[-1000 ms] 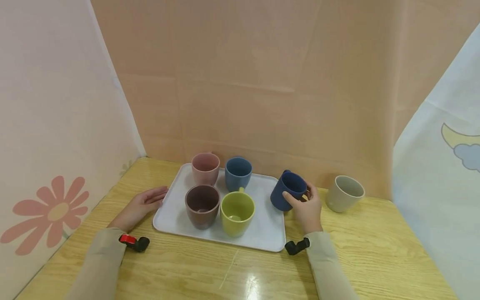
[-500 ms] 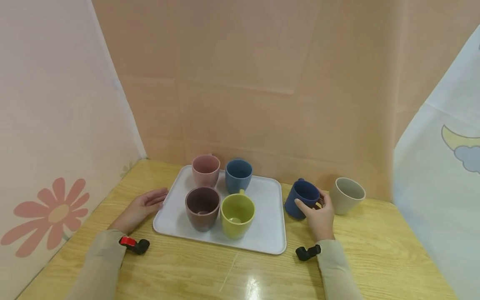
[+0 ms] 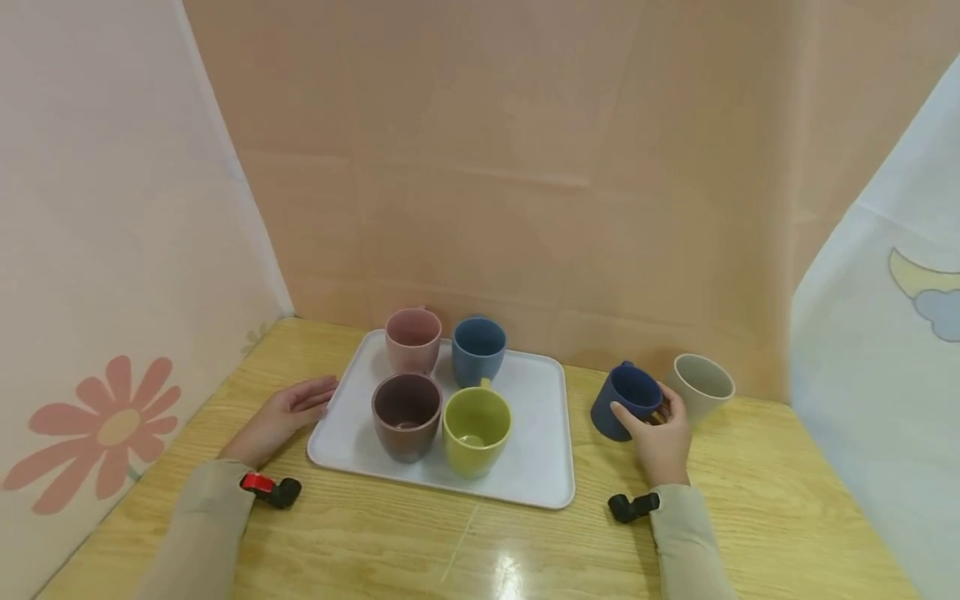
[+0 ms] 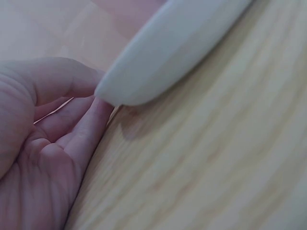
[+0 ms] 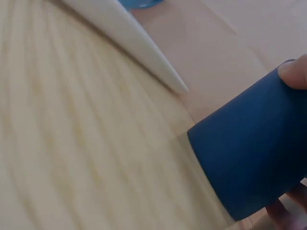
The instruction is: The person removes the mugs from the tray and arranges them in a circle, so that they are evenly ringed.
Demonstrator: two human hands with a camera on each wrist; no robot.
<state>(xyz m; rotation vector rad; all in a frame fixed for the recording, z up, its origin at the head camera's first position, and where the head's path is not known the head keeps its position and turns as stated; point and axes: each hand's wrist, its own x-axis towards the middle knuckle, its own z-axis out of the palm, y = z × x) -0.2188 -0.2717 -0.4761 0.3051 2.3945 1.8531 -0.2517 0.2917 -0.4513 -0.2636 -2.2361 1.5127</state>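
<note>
A navy blue mug (image 3: 627, 402) stands right of the white tray (image 3: 525, 492) in the head view, its handle at the far side. My right hand (image 3: 663, 437) grips it around the right side, thumb at the near rim. In the right wrist view the blue mug (image 5: 254, 143) is tilted across the picture, its base close over the wooden table. My left hand (image 3: 281, 417) lies at the tray's left edge with fingers fairly straight. In the left wrist view the fingertips (image 4: 98, 108) touch the rounded tray edge (image 4: 158, 57).
On the tray stand a pink mug (image 3: 412, 354), a light blue mug (image 3: 478, 362), a brown mug (image 3: 407, 429) and a yellow-green mug (image 3: 476, 437). A beige cup (image 3: 703, 387) stands just behind my right hand. A peach backdrop (image 3: 525, 208) closes off the table's far side.
My right hand has moved the navy mug from the tray's right edge to the table at its right, closer to the beige cup. The left hand and tray have hardly moved.
</note>
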